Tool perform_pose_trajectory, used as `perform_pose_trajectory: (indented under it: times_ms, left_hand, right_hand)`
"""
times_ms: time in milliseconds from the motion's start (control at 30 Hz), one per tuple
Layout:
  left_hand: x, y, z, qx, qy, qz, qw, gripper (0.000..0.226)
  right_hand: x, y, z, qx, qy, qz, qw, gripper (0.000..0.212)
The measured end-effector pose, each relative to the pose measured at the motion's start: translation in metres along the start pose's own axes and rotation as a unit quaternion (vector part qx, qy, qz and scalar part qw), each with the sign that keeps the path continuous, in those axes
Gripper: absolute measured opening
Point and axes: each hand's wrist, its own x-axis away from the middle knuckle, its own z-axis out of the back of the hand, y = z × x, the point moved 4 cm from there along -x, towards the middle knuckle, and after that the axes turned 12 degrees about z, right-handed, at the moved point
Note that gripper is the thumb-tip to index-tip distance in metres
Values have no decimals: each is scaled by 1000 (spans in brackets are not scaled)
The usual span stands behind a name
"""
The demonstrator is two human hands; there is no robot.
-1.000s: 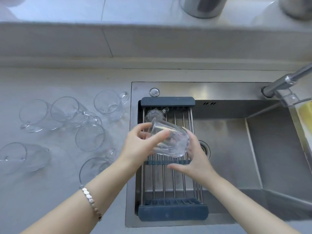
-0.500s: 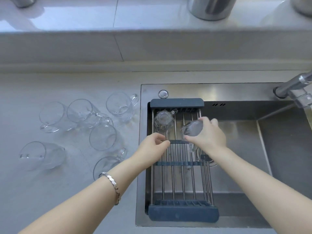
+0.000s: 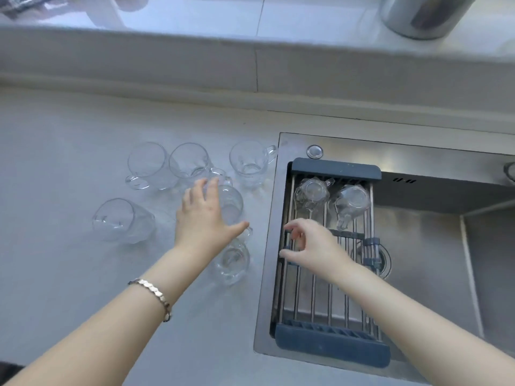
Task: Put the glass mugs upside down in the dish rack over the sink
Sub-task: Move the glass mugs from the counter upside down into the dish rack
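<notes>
Two glass mugs stand upside down side by side at the far end of the dish rack (image 3: 338,166): one on the left (image 3: 311,191), one on the right (image 3: 351,203). Several more glass mugs stand upright on the counter to the left of the sink. My left hand (image 3: 204,215) hovers with fingers spread over one of them (image 3: 231,204), not gripping it. Another mug (image 3: 232,261) stands just below that hand. My right hand (image 3: 309,245) hangs loosely curled and empty over the rack's left edge.
The steel sink (image 3: 434,240) lies under and right of the rack, with a drain (image 3: 381,257) partly hidden. A metal pot (image 3: 423,12) stands on the raised ledge behind. A round button (image 3: 315,151) sits on the sink rim.
My right hand set the second mug upside down in the rack and let go. My left hand moved left from the rack to the mugs on the counter. The view shifted left.
</notes>
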Motion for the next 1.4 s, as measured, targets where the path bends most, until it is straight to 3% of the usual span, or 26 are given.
perform_pose_trajectory:
  times_ms: [67, 133, 267, 467, 600, 733, 967, 1133, 1267, 1400]
  left_hand:
    - [-10, -11, -8, 19, -69, 41, 997, 95]
    - [-15, -16, -11, 71, -87, 44, 993, 93]
    - [-12, -26, -4, 128, -52, 50, 989, 86]
    - [10, -48, 17, 204, 1, 33, 978, 85]
    - [28, -45, 12, 218, -12, -4, 976, 87]
    - [45, -33, 2, 230, -47, -30, 972, 87]
    - [67, -20, -6, 228, -81, -65, 968, 87]
    - [74, -17, -8, 214, -90, -71, 970, 87]
    - [72, -10, -12, 220, -111, -61, 967, 89]
    - [71, 10, -21, 278, -169, -11, 946, 85]
  right_hand:
    - [0, -27, -40, -44, -71, 29, 996, 84]
    - [-4, -43, -72, -80, -69, 36, 994, 101]
    - [-11, -48, -91, -155, 34, 26, 987, 93]
    - [25, -23, -65, -216, 49, -17, 975, 78]
    - [65, 13, -18, -152, 52, -88, 983, 78]
    - [70, 52, 18, 40, 48, -174, 983, 76]
    - [2, 64, 4, 154, 23, -200, 967, 71]
    - [-25, 46, -5, 74, 99, -186, 975, 74]
    - [5, 43, 3, -30, 136, -103, 985, 74]
    - [62, 29, 0, -67, 81, 5, 994, 82]
